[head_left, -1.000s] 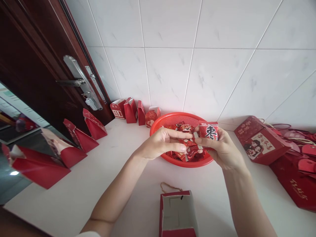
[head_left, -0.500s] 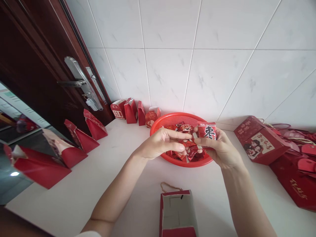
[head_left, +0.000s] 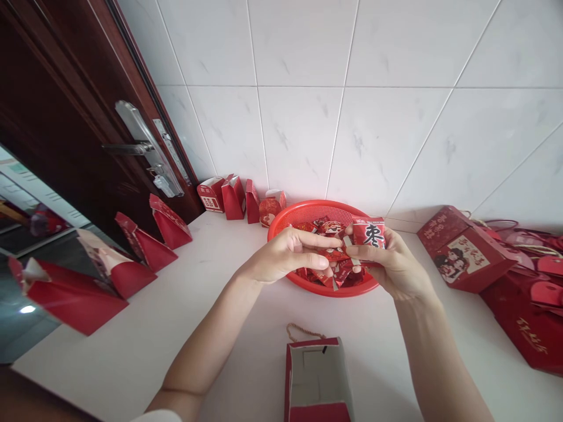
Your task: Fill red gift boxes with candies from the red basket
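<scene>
Both my hands are raised over a red plastic basket (head_left: 276,225) filled with red wrapped sweets (head_left: 323,278). My right hand (head_left: 398,266) grips a small red-and-white packet (head_left: 368,231) with a large black character on it, thumb across its front. Thumb and fingers of my left hand (head_left: 285,252) close around a small red wrapped candy (head_left: 335,254), right beside the packet; the fingertips of both hands nearly meet there. Below the hands, an open red gift box (head_left: 319,375) with a twisted cord handle lies on the white table, its pale inside showing.
Several red paper boxes (head_left: 233,196) stand along the tiled wall, and more (head_left: 145,246) line the left table edge. At right, a printed red box (head_left: 466,249) rests by a pile of red bags (head_left: 523,322). A dark door (head_left: 74,88) with a metal handle stands at left.
</scene>
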### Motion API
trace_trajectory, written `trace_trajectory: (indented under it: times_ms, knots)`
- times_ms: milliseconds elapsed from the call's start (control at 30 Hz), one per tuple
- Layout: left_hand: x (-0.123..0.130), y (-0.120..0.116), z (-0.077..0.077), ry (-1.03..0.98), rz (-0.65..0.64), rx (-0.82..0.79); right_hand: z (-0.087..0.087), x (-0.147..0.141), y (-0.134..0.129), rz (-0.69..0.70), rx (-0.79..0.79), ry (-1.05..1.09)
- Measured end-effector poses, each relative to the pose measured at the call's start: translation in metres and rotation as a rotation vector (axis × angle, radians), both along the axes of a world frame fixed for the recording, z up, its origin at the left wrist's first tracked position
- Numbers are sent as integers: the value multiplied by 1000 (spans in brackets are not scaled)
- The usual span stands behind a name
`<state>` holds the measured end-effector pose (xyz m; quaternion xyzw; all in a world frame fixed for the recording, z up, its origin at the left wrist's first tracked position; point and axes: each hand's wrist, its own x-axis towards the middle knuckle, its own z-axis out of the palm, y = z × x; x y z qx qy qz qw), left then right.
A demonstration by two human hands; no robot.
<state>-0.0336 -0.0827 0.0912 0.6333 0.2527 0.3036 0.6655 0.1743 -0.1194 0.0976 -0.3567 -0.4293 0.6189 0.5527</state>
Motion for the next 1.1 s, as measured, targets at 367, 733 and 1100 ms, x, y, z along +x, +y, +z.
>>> trace_trajectory:
  times_ms: [367,733,1100]
  knots:
    - [-1,0,0,0,-16,-4,0,0,-1,8,5,18]
    - [0,0,1,2,-7,-2,1,0,-1,-12,23,-20]
    - [-1,-1,1,12,1,6,1,2,0,-11,19,-26]
